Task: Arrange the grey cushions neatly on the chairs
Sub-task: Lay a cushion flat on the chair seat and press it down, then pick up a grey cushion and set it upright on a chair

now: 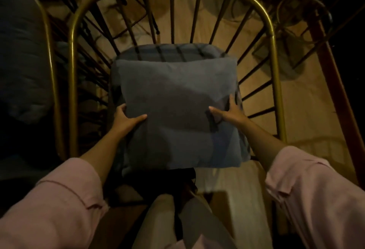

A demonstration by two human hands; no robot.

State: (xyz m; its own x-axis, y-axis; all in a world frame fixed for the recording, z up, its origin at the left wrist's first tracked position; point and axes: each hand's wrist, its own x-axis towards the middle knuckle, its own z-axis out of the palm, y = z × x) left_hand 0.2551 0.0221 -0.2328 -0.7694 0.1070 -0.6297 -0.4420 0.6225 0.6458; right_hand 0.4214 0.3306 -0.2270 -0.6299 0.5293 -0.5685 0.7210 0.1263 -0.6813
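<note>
A square grey cushion sits in the middle of a chair with a brass-coloured curved frame and dark spindles. Under it lies a second grey seat cushion, showing at the back behind the spindles. My left hand grips the top cushion's left side, thumb on top. On the cushion's right side is my right hand, gripping it with fingers spread along its edge. Both arms wear pink sleeves.
Another brass-framed chair stands at the left with a dark grey cushion on it. A reddish post and tangled cables are at the right. The floor is pale tan. My legs show at the bottom.
</note>
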